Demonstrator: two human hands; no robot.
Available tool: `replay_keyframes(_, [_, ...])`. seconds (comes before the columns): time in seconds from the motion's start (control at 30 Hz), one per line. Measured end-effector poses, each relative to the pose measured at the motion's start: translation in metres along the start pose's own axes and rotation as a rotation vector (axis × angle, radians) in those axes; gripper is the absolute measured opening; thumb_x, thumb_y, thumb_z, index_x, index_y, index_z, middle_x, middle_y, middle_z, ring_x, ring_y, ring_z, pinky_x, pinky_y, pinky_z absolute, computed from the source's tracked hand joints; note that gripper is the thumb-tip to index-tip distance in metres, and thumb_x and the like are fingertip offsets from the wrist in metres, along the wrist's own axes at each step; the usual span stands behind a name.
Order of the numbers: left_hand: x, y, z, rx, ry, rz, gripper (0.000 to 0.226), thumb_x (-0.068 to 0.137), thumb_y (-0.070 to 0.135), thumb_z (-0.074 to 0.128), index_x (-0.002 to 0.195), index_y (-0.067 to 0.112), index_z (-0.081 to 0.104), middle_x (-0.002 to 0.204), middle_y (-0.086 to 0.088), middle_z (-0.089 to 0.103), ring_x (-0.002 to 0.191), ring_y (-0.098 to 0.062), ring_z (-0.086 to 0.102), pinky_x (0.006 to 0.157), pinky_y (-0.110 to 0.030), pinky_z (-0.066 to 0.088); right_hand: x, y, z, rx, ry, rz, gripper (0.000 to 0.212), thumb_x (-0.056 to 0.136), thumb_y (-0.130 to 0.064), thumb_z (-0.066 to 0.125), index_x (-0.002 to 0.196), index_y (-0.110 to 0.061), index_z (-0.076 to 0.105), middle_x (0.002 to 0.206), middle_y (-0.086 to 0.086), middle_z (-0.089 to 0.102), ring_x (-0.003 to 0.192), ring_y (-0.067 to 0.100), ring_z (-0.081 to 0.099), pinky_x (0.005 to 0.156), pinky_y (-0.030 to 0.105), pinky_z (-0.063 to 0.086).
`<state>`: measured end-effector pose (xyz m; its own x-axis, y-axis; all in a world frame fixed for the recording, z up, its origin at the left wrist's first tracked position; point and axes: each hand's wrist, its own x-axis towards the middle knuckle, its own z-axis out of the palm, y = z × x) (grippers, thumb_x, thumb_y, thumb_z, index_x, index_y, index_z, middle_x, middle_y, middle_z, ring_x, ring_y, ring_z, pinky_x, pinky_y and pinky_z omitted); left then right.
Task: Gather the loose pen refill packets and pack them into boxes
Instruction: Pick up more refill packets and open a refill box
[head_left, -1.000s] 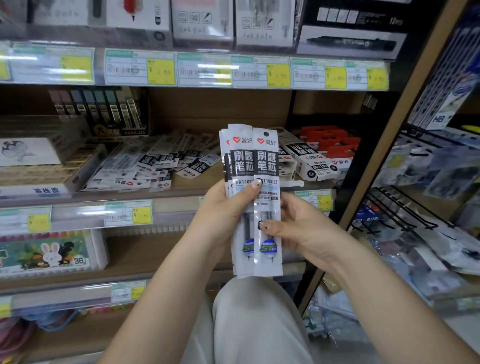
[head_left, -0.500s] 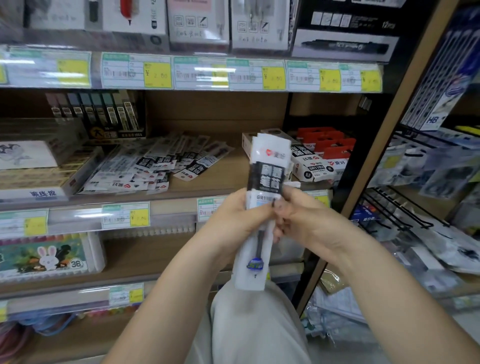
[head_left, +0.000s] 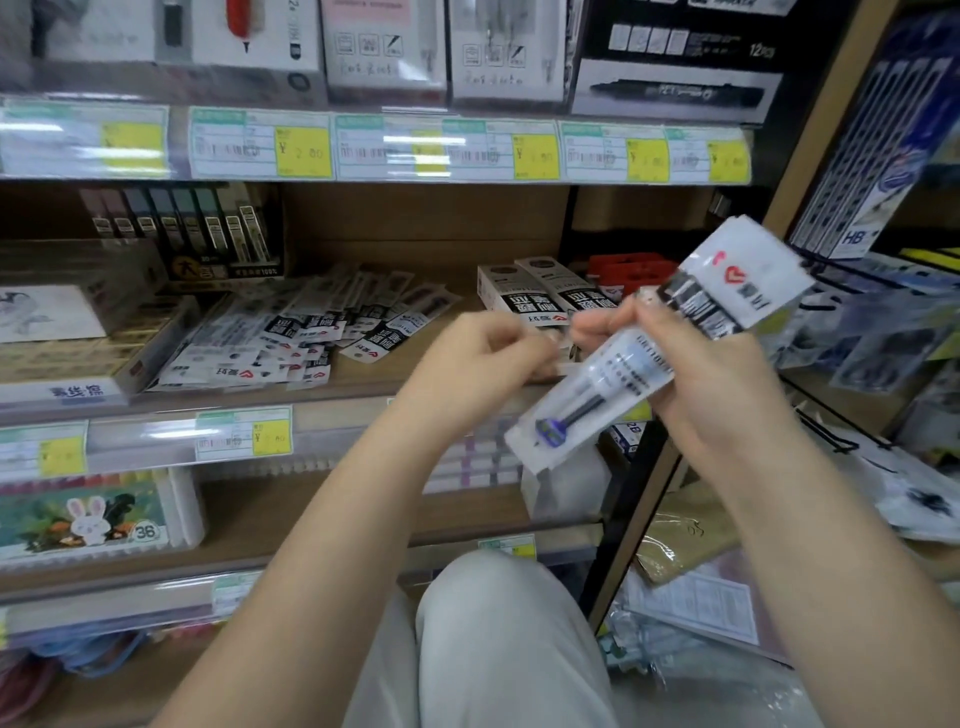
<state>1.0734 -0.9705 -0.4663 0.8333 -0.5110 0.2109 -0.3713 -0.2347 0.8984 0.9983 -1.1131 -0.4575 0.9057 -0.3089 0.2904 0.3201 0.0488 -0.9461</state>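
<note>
Head view: right hand grips refill packets, long axis tilted, header up-right; left hand curled, empty.

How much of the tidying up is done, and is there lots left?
Not much looks done. In hand: the right hand holds a tilted stack of clear-and-white pen refill packets; the left hand is curled beside it, too blurred to tell whether it holds anything. Left: a big loose pile of matching refill packets lies on the wooden shelf, beside the white-and-black cardboard refill boxes.
</note>
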Motion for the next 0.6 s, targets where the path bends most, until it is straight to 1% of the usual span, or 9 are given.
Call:
replay_keyframes(0.07, [0.016,-0.005,0.006,0.352,0.251,-0.008,0.023,0.085,0.035,0.059,0.08,0.013,0.064,0.076,-0.001,0.065,0.079,-0.023,0.059,0.068,-0.029,0.044,0.001,-0.006,-0.002,-0.015,0.097,-0.064,0.037,0.095,-0.015,0.048,0.063,-0.02,0.066,0.084,0.006,0.074,0.088,0.023,0.07,0.081,0.039,0.053])
replay_keyframes(0.17, [0.036,-0.014,0.018,0.732,0.214,-0.085,0.043,0.082,0.058,0.053,0.069,0.017,0.054,0.076,-0.003,0.059,0.076,-0.026,0.053,0.065,-0.03,0.039,0.0,-0.009,-0.003,-0.061,0.175,-0.128,0.032,0.095,-0.013,0.049,0.067,-0.016,0.062,0.077,0.003,0.074,0.08,0.019,0.071,0.07,0.029,0.054])
replay_keyframes(0.23, [0.046,-0.02,0.024,0.873,0.198,-0.094,0.048,0.084,0.059,0.048,0.067,0.014,0.05,0.076,-0.005,0.056,0.078,-0.029,0.054,0.069,-0.032,0.039,-0.002,-0.01,-0.002,-0.104,0.191,-0.145,0.03,0.095,-0.014,0.049,0.068,-0.015,0.063,0.079,0.003,0.074,0.08,0.018,0.071,0.068,0.025,0.054])
replay_keyframes(0.27, [0.051,-0.023,0.026,0.911,0.203,-0.075,0.043,0.086,0.052,0.048,0.071,0.013,0.051,0.08,-0.007,0.058,0.084,-0.03,0.057,0.073,-0.034,0.039,-0.003,-0.01,-0.003,-0.124,0.198,-0.15,0.03,0.095,-0.014,0.049,0.069,-0.014,0.064,0.08,0.003,0.074,0.081,0.017,0.071,0.069,0.024,0.054])
replay_keyframes(0.33, [0.055,-0.024,0.026,0.926,0.209,-0.035,0.025,0.089,0.035,0.047,0.078,0.014,0.055,0.091,-0.013,0.064,0.094,-0.032,0.058,0.079,-0.035,0.039,-0.005,-0.01,-0.004,-0.161,0.212,-0.152,0.029,0.095,-0.015,0.049,0.07,-0.013,0.064,0.081,0.002,0.074,0.083,0.016,0.071,0.072,0.024,0.054])
replay_keyframes(0.37, [0.054,-0.024,0.026,0.915,0.225,-0.004,0.02,0.089,0.029,0.046,0.077,0.014,0.053,0.093,-0.015,0.064,0.094,-0.033,0.058,0.077,-0.034,0.037,-0.006,-0.01,-0.005,-0.175,0.224,-0.148,0.029,0.095,-0.016,0.05,0.07,-0.014,0.065,0.082,0.002,0.074,0.083,0.016,0.071,0.076,0.027,0.054])
replay_keyframes(0.47, [0.046,-0.023,0.018,0.867,0.364,0.176,0.023,0.088,0.023,0.042,0.067,0.013,0.044,0.079,-0.015,0.06,0.081,-0.035,0.055,0.066,-0.033,0.028,-0.006,-0.011,-0.008,-0.209,0.243,-0.137,0.032,0.095,-0.018,0.051,0.066,-0.019,0.066,0.084,0.002,0.074,0.085,0.017,0.071,0.082,0.036,0.054])
replay_keyframes(0.53, [0.033,-0.018,0.01,0.768,0.461,0.338,0.028,0.084,0.024,0.035,0.058,0.015,0.036,0.062,-0.004,0.044,0.067,-0.033,0.047,0.062,-0.032,0.024,-0.006,-0.012,-0.01,-0.232,0.245,-0.14,0.034,0.095,-0.018,0.051,0.063,-0.02,0.065,0.082,0.001,0.074,0.082,0.015,0.071,0.079,0.034,0.055])
replay_keyframes(0.6, [0.013,-0.003,0.002,0.627,0.498,0.451,0.031,0.081,0.023,0.033,0.052,0.02,0.024,0.055,0.006,0.028,0.058,-0.024,0.035,0.06,-0.029,0.02,-0.007,-0.013,-0.01,-0.245,0.26,-0.138,0.036,0.095,-0.018,0.051,0.061,-0.021,0.063,0.075,-0.006,0.073,0.076,0.009,0.07,0.07,0.025,0.054])
